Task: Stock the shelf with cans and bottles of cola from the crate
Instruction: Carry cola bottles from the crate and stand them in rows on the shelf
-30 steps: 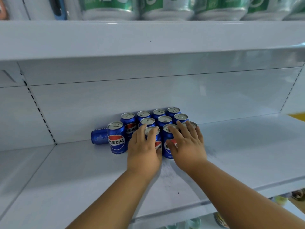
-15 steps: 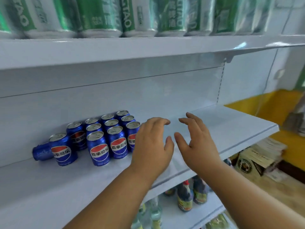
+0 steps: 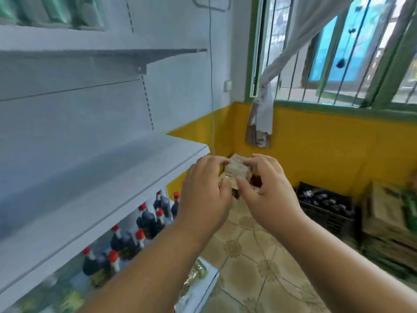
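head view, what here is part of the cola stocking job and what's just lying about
Job:
shelf, bare in view
black crate on the floor, holding dark cans
left hand and right hand, both empty

Lying about:
red-capped bottles on the lower shelf
cardboard boxes
curtain

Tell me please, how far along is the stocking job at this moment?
Nothing stocked shows in this view: the visible stretch of the white shelf is bare. In hand: nothing, the left hand and right hand are both empty, fingers curled, held out in the air. Left: the black crate on the floor by the yellow wall still holds dark cans or bottles to carry over.
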